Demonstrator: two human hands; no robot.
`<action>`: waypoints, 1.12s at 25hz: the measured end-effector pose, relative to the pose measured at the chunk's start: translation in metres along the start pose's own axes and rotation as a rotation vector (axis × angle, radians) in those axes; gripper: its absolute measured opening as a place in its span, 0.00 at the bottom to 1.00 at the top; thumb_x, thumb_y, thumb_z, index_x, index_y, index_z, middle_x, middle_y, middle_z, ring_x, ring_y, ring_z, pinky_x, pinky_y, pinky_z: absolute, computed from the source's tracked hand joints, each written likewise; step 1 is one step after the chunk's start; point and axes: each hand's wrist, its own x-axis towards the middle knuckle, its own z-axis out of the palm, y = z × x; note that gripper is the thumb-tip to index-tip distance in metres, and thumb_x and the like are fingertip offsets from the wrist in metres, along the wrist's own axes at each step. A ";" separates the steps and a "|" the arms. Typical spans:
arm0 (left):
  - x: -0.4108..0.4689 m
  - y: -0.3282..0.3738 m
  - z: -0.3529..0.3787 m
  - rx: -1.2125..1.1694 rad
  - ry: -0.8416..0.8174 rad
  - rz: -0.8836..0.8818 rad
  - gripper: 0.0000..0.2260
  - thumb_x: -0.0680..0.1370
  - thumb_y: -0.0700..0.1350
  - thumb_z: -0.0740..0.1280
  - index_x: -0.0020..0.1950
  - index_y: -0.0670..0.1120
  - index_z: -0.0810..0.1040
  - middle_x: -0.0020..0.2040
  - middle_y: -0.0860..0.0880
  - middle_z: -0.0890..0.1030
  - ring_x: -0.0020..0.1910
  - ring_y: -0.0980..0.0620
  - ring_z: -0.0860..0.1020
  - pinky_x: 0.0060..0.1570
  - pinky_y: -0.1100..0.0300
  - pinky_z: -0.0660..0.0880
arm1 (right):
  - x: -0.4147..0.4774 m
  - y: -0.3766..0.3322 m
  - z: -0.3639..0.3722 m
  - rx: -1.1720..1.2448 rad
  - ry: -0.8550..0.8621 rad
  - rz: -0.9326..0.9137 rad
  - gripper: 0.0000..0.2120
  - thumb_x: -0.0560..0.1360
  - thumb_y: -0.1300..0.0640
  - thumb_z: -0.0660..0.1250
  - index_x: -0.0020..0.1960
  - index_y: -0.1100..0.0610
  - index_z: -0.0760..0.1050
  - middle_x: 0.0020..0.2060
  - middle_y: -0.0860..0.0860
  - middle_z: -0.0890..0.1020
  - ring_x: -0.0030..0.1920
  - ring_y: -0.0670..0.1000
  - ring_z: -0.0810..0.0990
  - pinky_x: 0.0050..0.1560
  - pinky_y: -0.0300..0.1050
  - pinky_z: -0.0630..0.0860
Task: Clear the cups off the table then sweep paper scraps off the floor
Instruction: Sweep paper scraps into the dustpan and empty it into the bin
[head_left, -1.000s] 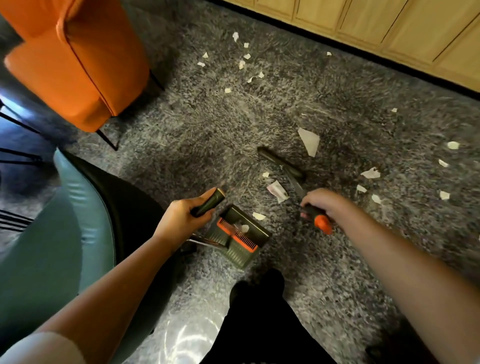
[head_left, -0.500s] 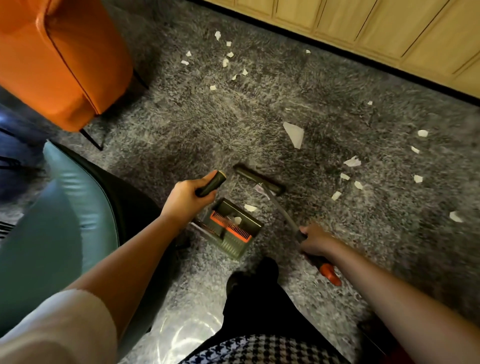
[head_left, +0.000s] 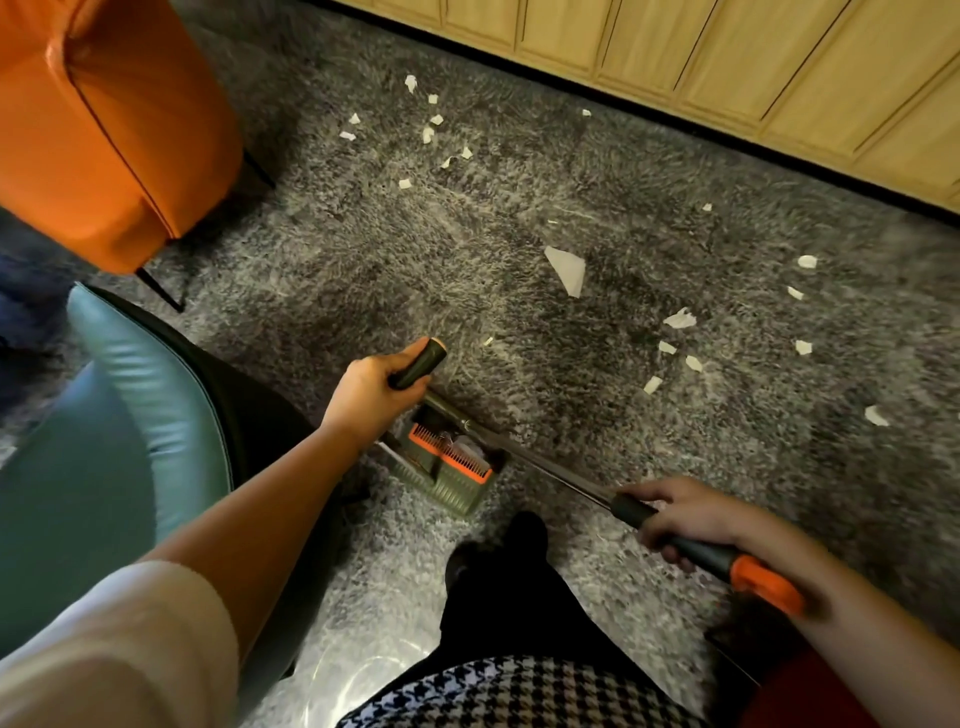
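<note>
Since half a second back the broom (head_left: 545, 462) has been dragged in. Its head now sits at the mouth of the dustpan (head_left: 447, 483). The scrap that lay just outside the lip is gone from the pile, and a white bit shows inside the pan. The right hand (head_left: 685, 514) has pulled back toward the body with it.

Hands: left hand (head_left: 374, 395) fully curled round the dustpan's dark upright handle. Right hand curled round the broom's black grip, just ahead of its orange end.

Dustpan: green, ribbed, two orange comb strips, resting on the grey shag carpet (head_left: 363, 260) just ahead of the person's black-clad leg (head_left: 498, 597). The broom shaft runs diagonally from the pan to the right hand.

Paper scraps (head_left: 679, 318) lie out on the carpet, white and torn:
- about nine small ones in a far cluster near the orange chair (head_left: 104, 130)
- one large triangular piece (head_left: 566, 270) mid-carpet
- about eight spread on the right
- three or four stray specks toward the cabinets (head_left: 727, 52)

Around: one orange chair at far left, its dark leg close to the far cluster. One teal chair (head_left: 104, 441) sits just beside the left arm — tight on that side. Pale wooden cabinets run along the carpet's far edge. One broom, one dustpan.
</note>
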 end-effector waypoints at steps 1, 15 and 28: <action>-0.001 0.000 0.000 -0.003 -0.006 -0.005 0.20 0.73 0.43 0.72 0.65 0.50 0.77 0.59 0.51 0.80 0.51 0.66 0.75 0.44 0.79 0.67 | -0.003 0.000 -0.003 0.053 0.013 0.000 0.27 0.73 0.76 0.59 0.68 0.57 0.66 0.26 0.56 0.72 0.15 0.45 0.69 0.16 0.33 0.67; 0.005 -0.002 0.002 -0.074 0.019 -0.023 0.19 0.73 0.45 0.72 0.63 0.54 0.78 0.54 0.58 0.81 0.42 0.76 0.74 0.40 0.78 0.70 | 0.098 -0.075 -0.019 -0.206 0.368 -0.129 0.10 0.72 0.66 0.66 0.52 0.68 0.76 0.37 0.61 0.76 0.38 0.56 0.75 0.42 0.51 0.74; 0.036 -0.011 -0.018 -0.082 0.005 -0.019 0.17 0.73 0.43 0.73 0.62 0.48 0.80 0.59 0.57 0.78 0.51 0.71 0.74 0.44 0.82 0.67 | 0.033 0.003 0.019 -0.385 0.028 -0.026 0.12 0.73 0.70 0.62 0.57 0.67 0.70 0.38 0.59 0.74 0.24 0.48 0.73 0.27 0.42 0.72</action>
